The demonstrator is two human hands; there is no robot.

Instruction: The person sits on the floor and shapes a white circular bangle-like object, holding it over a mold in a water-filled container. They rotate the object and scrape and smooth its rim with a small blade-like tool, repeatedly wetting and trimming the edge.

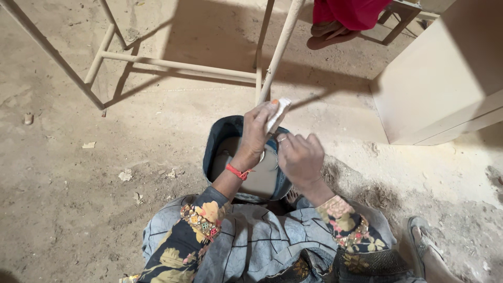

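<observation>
I am bent over a dark blue bucket (216, 137) that holds grey liquid and stands on the dusty floor. My left hand (258, 130), with a red thread at the wrist, is raised above the bucket and grips a small white sachet (278, 112). My right hand (301, 157) hovers beside it over the bucket's right rim, fingers curled and a ring showing; whether it holds something I cannot tell. My patterned sleeves and grey garment fill the bottom of the view.
A pale metal frame with crossbars (178, 65) stands behind the bucket. A beige cabinet (440, 78) sits at the right. Another person's sandalled foot and red garment (335, 26) show at the top. My own sandalled foot (425, 246) is at lower right.
</observation>
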